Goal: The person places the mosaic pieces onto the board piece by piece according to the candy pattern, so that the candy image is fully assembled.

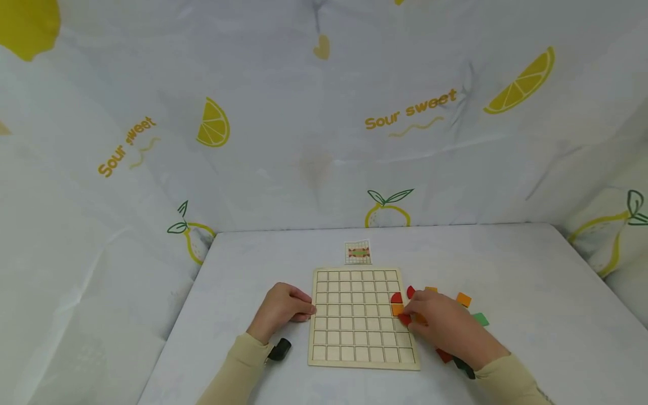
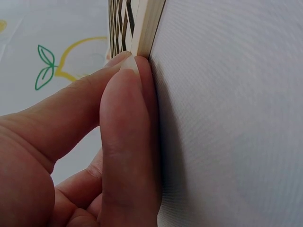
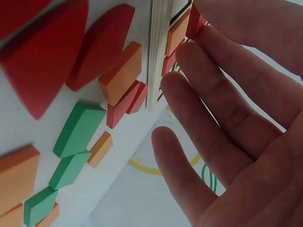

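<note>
A wooden grid board lies flat on the white table. My left hand is at its left edge, thumb and finger pinching the rim, as the left wrist view shows close up. Over the right edge of the board, my right hand holds a red tile with a curved side between thumb and forefinger, its other fingers extended. That red tile is partly hidden by the thumb in the right wrist view. Just behind it on the board sit an orange square tile and a red rounded tile.
Loose red, orange and green tiles lie right of the board, partly under my right hand. A small pattern card lies beyond the board's far edge. Lemon-printed cloth hangs behind the table. A black band is on my left wrist.
</note>
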The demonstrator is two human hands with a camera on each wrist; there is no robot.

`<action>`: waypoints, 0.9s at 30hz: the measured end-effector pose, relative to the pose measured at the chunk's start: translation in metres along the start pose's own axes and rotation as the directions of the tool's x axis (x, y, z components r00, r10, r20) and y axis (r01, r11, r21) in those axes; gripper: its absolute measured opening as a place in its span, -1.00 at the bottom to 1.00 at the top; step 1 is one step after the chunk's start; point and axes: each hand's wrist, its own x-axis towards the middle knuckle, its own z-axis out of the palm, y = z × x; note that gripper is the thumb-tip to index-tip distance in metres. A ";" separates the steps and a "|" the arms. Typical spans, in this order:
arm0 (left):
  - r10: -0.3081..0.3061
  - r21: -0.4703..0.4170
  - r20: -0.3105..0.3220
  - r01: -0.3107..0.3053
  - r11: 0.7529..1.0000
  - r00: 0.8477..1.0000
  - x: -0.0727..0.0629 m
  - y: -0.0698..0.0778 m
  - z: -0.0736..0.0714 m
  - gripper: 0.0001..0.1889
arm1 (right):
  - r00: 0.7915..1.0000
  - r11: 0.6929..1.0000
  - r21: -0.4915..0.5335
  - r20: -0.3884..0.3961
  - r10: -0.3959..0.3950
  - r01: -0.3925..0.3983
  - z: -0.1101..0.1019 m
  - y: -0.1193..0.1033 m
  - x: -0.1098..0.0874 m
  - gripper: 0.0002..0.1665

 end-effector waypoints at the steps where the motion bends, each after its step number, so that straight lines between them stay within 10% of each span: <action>1: -0.001 0.001 -0.001 0.001 1.000 1.000 0.000 0.000 0.000 -0.76 | 1.000 1.000 -0.010 -0.006 -0.015 0.015 0.001 -0.001 0.000 -0.81; 27: 0.002 -0.018 0.008 -0.002 1.000 1.000 0.001 -0.002 -0.001 -0.77 | 0.997 0.998 -0.021 -0.040 -0.063 0.062 0.012 -0.003 0.004 -0.82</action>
